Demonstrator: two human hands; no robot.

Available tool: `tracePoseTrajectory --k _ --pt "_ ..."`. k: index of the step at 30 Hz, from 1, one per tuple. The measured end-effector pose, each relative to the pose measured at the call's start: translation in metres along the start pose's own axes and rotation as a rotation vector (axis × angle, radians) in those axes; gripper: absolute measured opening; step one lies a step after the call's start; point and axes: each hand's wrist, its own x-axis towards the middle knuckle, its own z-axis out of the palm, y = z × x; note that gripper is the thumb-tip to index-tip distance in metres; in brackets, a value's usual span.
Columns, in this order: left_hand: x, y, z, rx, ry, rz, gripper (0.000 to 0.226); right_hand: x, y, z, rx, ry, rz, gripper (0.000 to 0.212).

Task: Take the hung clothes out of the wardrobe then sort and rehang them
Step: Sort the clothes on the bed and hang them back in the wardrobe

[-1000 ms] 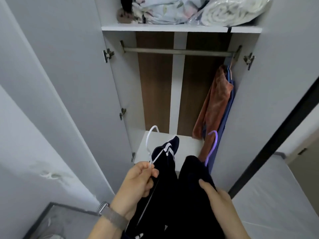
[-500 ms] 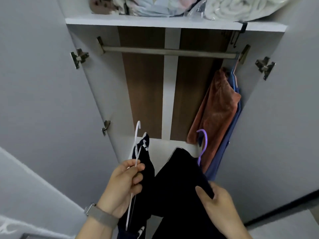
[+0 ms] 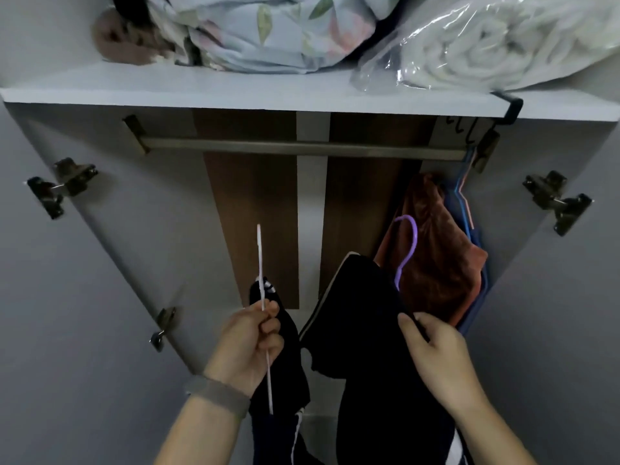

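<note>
Two dark garments in hand, both below the rod [image 3: 302,150] and in front of the open wardrobe — neither hung yet. White hanger [image 3: 261,263] pinched at its neck by the left hand [image 3: 250,344], thumb and curled fingers closed on the wire; long axis now near upright, hook end pointing up toward the rod and seen edge-on, where a second ago it showed as an open curve leaning left. Dark top [image 3: 281,357] trailing down from it. Purple hanger [image 3: 407,250] likewise raised, hook up and curving left, its dark garment [image 3: 362,323] gripped at the upper edge by the right hand [image 3: 432,357], fingers curled over the cloth. Both hooks closer beneath the rod than half a second ago, and the rod and shelf [image 3: 235,92] larger in view — probably the rehanging step, hooks being brought up to the rod. Left and middle of the rod bare; at its right end, against the side wall, an orange garment [image 3: 432,250] and blue ones behind it. On the shelf above, folded bedding [image 3: 268,31] and a bagged towel [image 3: 486,45].
</note>
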Motion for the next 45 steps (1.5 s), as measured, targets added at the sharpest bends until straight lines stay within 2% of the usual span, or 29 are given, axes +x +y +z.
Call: tracePoseTrajectory --k 2,5,11,14,19,24,27,29,30,31,33,34,35,36,37,39,41,43,45 --pt "0.024 0.009 0.011 -0.028 -0.023 -0.069 0.029 0.026 -0.001 -0.007 -0.070 0.073 -0.031 0.026" --pt "0.055 0.020 0.025 -0.067 -0.041 -0.134 0.030 0.066 -0.002 -0.022 -0.196 0.189 -0.045 0.029" --pt "0.095 0.031 0.046 -0.083 -0.039 -0.158 0.029 0.164 0.002 -0.050 -0.359 0.326 0.004 0.036" --pt "0.107 0.037 0.051 -0.107 -0.032 -0.146 0.029 0.207 0.006 -0.058 -0.404 0.346 0.001 0.043" --pt "0.119 0.049 0.061 -0.212 -0.030 -0.097 0.029 0.261 0.017 -0.072 -0.465 0.357 0.063 0.035" --pt "0.124 0.044 0.073 -0.274 -0.013 -0.021 0.031 0.283 0.039 -0.064 -0.574 0.215 0.154 0.030" --pt "0.124 0.038 0.075 -0.273 0.006 0.011 0.032 0.277 0.036 -0.061 -0.662 0.200 0.211 0.030" --pt "0.124 0.034 0.077 -0.287 0.012 0.037 0.031 0.256 0.021 -0.052 -0.839 0.230 0.156 0.048" --pt "0.124 0.032 0.078 -0.292 0.009 0.052 0.029 0.240 0.011 -0.042 -0.873 0.228 0.070 0.059" --pt "0.124 0.030 0.079 -0.286 0.006 0.069 0.026 0.220 -0.004 -0.032 -0.814 0.150 -0.026 0.068" --pt "0.122 0.025 0.082 -0.226 -0.010 0.092 0.020 0.172 -0.042 -0.011 -0.413 -0.258 -0.068 0.082" --pt "0.120 0.022 0.083 -0.174 -0.029 0.099 0.018 0.148 -0.059 0.001 -0.236 -0.485 -0.019 0.082" --pt "0.118 0.019 0.084 -0.121 -0.057 0.107 0.017 0.128 -0.066 0.013 -0.184 -0.656 -0.006 0.074" --pt "0.115 0.016 0.085 -0.071 -0.094 0.116 0.017 0.113 -0.066 0.025 -0.248 -0.733 -0.097 0.060" --pt "0.111 0.014 0.085 -0.026 -0.141 0.123 0.018 0.106 -0.060 0.036 -0.374 -0.711 -0.211 0.042" --pt "0.105 0.012 0.085 0.047 -0.225 0.125 0.015 0.102 -0.045 0.050 -0.497 -0.502 -0.309 0.011" --pt "0.100 0.015 0.083 0.107 -0.272 0.111 0.009 0.105 -0.033 0.054 -0.384 -0.337 -0.301 0.016" --pt "0.096 0.024 0.080 0.224 -0.300 0.120 0.020 0.112 -0.027 0.049 -0.223 -0.263 -0.309 0.017" --pt "0.088 0.033 0.074 0.491 -0.310 0.272 0.022 0.121 -0.028 0.037 -0.062 -0.184 -0.301 0.020"
